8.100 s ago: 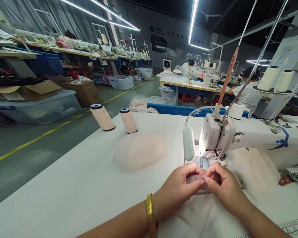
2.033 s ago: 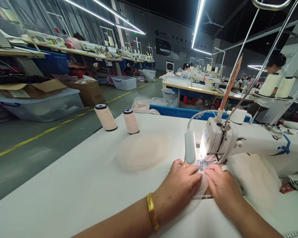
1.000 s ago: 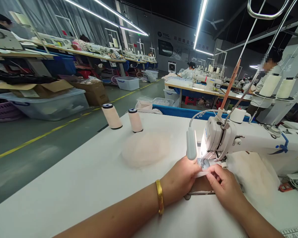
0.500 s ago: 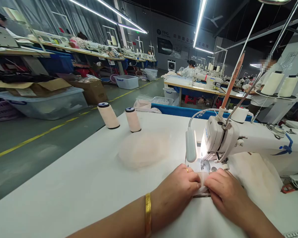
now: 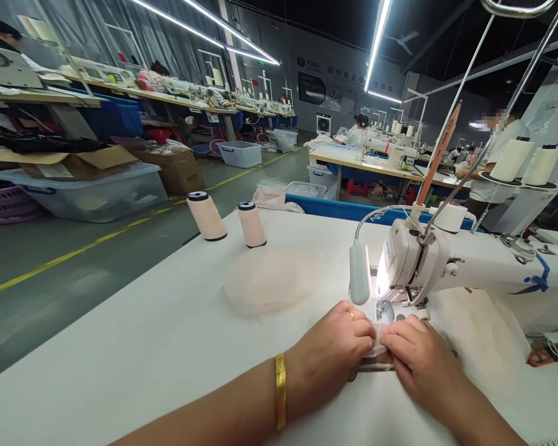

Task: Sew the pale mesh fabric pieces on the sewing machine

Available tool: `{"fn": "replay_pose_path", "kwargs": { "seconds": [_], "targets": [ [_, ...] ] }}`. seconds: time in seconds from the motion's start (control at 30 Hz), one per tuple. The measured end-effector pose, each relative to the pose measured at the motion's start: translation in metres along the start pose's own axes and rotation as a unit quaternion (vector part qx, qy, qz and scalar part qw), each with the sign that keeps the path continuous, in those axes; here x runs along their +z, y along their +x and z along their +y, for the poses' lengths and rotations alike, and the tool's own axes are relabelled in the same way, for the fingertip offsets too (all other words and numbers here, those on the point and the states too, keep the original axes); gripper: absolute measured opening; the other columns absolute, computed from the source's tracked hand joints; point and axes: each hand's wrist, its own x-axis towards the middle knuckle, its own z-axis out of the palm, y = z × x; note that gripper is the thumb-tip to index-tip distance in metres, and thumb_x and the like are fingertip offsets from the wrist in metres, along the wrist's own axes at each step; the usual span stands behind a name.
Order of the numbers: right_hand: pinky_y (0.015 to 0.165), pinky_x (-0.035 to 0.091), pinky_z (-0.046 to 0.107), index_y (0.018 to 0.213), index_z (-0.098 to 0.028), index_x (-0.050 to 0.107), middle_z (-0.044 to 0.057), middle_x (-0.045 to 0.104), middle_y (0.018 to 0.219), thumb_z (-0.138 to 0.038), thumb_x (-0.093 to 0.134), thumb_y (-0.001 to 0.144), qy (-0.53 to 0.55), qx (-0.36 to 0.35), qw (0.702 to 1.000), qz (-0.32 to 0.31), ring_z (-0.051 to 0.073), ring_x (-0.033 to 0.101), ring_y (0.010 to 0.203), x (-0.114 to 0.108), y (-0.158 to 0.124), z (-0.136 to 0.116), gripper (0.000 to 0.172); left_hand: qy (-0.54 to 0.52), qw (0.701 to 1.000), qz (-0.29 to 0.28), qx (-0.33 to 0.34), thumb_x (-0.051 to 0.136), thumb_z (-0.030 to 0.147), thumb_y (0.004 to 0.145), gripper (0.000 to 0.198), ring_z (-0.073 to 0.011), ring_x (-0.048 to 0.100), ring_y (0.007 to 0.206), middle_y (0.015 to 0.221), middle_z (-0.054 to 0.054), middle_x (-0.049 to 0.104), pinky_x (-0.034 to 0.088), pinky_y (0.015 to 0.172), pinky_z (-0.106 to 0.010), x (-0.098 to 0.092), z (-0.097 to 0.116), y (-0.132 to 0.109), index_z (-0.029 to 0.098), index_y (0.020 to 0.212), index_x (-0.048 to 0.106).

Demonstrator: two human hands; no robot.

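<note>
A white sewing machine (image 5: 413, 260) stands at the right of the white table, its small lamp (image 5: 359, 272) lighting the needle area. Just in front of the presser foot, my left hand (image 5: 341, 341) and my right hand (image 5: 421, 353) pinch a strip of pale sheer fabric (image 5: 377, 347) between them. Both hands have closed fingers, with the thumbs mostly hidden. More sheer fabric (image 5: 478, 334) lies under the machine arm at the right. A blurred, pale pink sheer piece (image 5: 270, 282) rests on the table left of the machine.
Two cones of pale pink thread (image 5: 206, 217) stand at the table's far left edge. A blue cloth trough (image 5: 335, 209) runs behind the table. Cream thread cones (image 5: 510, 160) sit on a stand at right. Across the aisle are plastic bins (image 5: 93, 192), other sewing stations and several people.
The view has shifted slightly. My hands stay together at the needle area, still pinching the fabric, with only a small movement of the fingers. The cones and the loose fabric have not moved.
</note>
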Motion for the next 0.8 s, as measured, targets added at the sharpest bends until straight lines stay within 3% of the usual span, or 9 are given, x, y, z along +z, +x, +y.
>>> {"fn": "replay_pose_path", "kwargs": {
  "seconds": [0.17, 0.8],
  "targets": [
    [0.068, 0.041, 0.033, 0.090, -0.023, 0.058, 0.001, 0.066, 0.088, 0.002, 0.045, 0.088, -0.007, 0.007, 1.000, -0.007, 0.019, 0.054, 0.076, 0.0003, -0.0003, 0.0005, 0.029, 0.017, 1.000, -0.011, -0.001, 0.062, -0.002, 0.074, 0.023, -0.0166, 0.064, 0.076, 0.088, 0.003, 0.075, 0.038, 0.083, -0.036, 0.0017, -0.0009, -0.0012, 0.020, 0.076, 0.057],
    [0.064, 0.041, 0.032, 0.101, -0.024, 0.063, 0.004, 0.070, 0.094, 0.001, 0.042, 0.089, -0.006, 0.036, 0.999, 0.018, 0.024, 0.060, 0.082, 0.0066, 0.0049, 0.0086, 0.035, 0.064, 0.998, 0.001, -0.019, 0.060, -0.002, 0.081, 0.021, -0.0182, 0.064, 0.077, 0.085, 0.000, 0.074, 0.039, 0.073, -0.036, 0.0039, -0.0062, 0.0083, 0.018, 0.074, 0.060]
  ]
}}
